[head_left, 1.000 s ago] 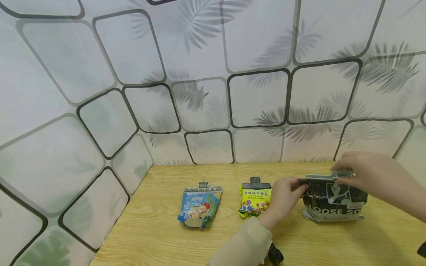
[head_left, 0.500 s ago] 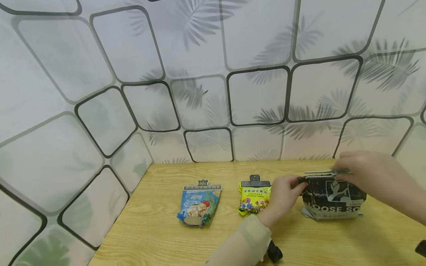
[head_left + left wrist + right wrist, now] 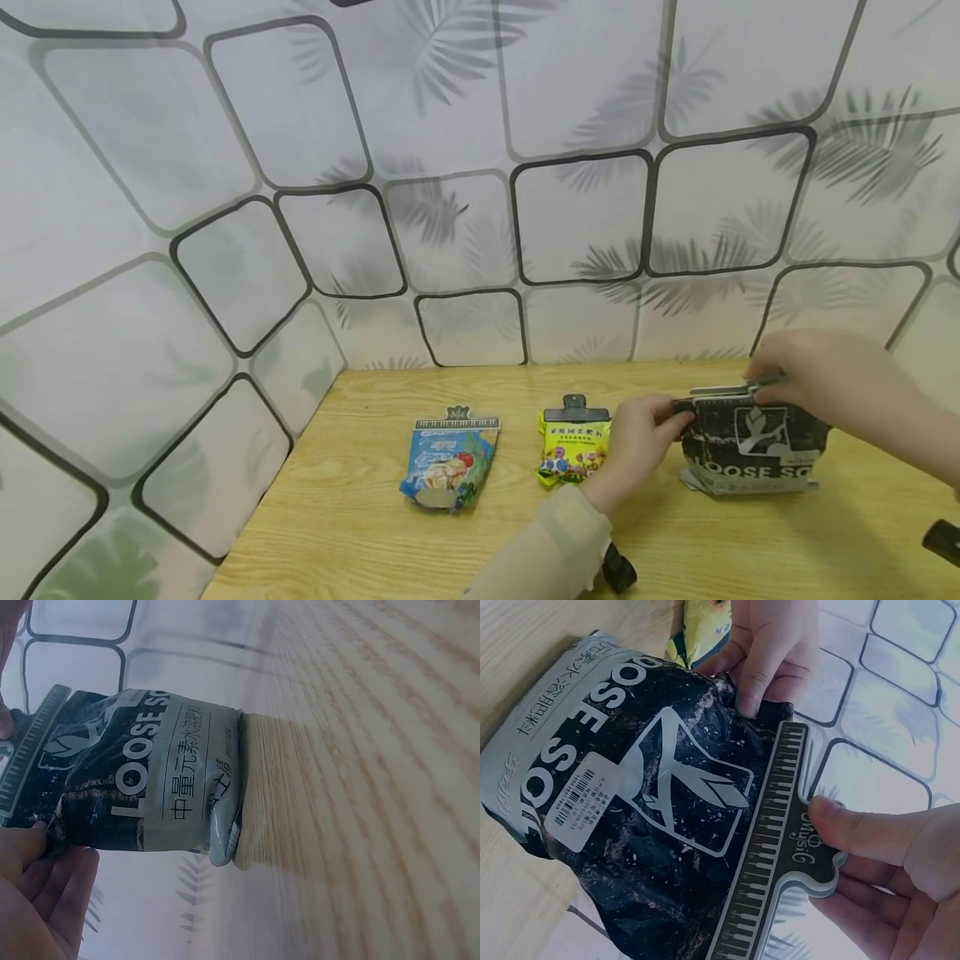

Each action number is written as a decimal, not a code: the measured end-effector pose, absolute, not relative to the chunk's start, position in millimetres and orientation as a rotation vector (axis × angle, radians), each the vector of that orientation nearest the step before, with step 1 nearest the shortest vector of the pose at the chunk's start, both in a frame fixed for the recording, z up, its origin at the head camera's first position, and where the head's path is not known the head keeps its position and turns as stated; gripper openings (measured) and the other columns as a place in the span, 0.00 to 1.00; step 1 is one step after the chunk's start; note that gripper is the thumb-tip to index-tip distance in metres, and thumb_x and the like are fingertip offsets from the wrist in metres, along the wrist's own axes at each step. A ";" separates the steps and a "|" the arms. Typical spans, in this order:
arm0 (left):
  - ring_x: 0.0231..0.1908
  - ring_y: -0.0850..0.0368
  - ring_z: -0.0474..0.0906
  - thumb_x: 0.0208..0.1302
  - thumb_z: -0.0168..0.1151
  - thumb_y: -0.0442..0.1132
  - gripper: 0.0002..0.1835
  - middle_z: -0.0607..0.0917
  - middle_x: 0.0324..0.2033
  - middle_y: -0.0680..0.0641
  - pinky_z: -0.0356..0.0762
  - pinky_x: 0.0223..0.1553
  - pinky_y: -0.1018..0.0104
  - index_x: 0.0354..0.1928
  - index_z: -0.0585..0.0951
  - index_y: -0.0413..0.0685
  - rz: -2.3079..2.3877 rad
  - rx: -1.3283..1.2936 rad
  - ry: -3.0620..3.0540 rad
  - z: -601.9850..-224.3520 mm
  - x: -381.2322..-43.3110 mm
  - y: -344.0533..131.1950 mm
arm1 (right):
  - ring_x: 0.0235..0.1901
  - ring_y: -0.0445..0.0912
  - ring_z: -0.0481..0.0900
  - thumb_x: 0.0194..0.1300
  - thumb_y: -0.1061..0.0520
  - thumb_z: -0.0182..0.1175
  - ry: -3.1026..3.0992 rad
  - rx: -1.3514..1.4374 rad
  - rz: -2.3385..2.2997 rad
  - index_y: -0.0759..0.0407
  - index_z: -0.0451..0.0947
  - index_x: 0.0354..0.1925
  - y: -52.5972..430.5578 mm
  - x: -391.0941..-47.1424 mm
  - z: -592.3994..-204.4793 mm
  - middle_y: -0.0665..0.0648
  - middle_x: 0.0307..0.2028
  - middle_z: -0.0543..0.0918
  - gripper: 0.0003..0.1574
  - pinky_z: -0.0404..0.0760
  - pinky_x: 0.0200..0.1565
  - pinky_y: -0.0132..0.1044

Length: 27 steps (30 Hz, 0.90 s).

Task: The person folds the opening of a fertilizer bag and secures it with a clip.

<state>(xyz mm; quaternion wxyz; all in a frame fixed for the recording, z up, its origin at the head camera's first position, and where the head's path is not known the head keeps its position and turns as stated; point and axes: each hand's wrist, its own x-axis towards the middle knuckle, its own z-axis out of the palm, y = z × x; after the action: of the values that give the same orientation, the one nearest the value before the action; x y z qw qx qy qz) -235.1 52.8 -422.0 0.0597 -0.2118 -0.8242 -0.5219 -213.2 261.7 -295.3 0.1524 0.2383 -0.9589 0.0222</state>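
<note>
A black and grey plastic bag (image 3: 757, 454) lettered "LOOSE SO…" stands upright on the wooden table at the right. My left hand (image 3: 637, 437) pinches its upper left corner between thumb and fingers. Across the bag's top edge lies a flat clip (image 3: 769, 817) with a piano-key pattern, seen best in the right wrist view. My right hand (image 3: 825, 371) squeezes this clip's handle, thumb on the front face and fingers behind. The left wrist view shows the bag's printed front (image 3: 154, 769), its folded base resting on the wood.
Left of the bag lies a yellow flower-printed packet (image 3: 572, 457) with a black clip (image 3: 576, 413), partly behind my left hand. Farther left is a blue packet (image 3: 447, 471) with another piano-key clip (image 3: 457, 420). A patterned curtain-like wall (image 3: 465, 325) rises along the table's back edge.
My right hand has risen slightly at the bag's top, and the clip's handle is now mostly covered by it in the head view. My left hand keeps its pinch on the corner.
</note>
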 end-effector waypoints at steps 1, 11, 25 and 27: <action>0.29 0.76 0.85 0.76 0.66 0.39 0.09 0.95 0.33 0.48 0.79 0.33 0.87 0.40 0.92 0.46 -1.585 -0.644 -2.494 -422.4 -235.2 52.8 | 0.26 0.44 0.85 0.46 0.58 0.85 -2.771 0.676 0.066 0.49 0.88 0.28 261.5 -213.8 -294.6 0.44 0.27 0.89 0.14 0.86 0.29 0.46; 0.28 0.81 0.81 0.77 0.65 0.39 0.09 0.95 0.33 0.48 0.79 0.33 0.87 0.41 0.92 0.46 -1.612 -0.648 -2.476 -425.0 -236.6 52.8 | 0.25 0.39 0.82 0.52 0.58 0.83 -2.919 0.714 0.098 0.50 0.89 0.31 268.3 -229.5 -293.2 0.44 0.27 0.88 0.10 0.85 0.29 0.42; 0.25 0.79 0.79 0.76 0.66 0.39 0.09 0.95 0.33 0.47 0.78 0.30 0.86 0.39 0.92 0.45 -1.641 -0.630 -2.465 -425.7 -235.0 53.1 | 0.27 0.41 0.83 0.55 0.57 0.81 -3.006 0.673 0.268 0.55 0.89 0.34 274.0 -236.5 -297.5 0.46 0.29 0.89 0.09 0.85 0.30 0.44; 0.26 0.78 0.81 0.76 0.66 0.39 0.09 0.95 0.34 0.47 0.78 0.31 0.86 0.40 0.92 0.45 -1.635 -0.624 -2.472 -424.8 -234.6 53.4 | 0.27 0.40 0.82 0.55 0.56 0.81 -2.999 0.666 0.270 0.55 0.89 0.34 274.4 -236.7 -298.7 0.45 0.29 0.89 0.09 0.85 0.30 0.43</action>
<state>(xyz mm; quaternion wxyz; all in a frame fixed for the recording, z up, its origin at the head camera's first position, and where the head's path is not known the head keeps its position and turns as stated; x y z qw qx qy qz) -234.6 53.4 -424.8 0.0562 -0.2056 -0.8149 -0.5390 -236.7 274.4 -298.7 0.0291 0.2159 -0.9721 0.0874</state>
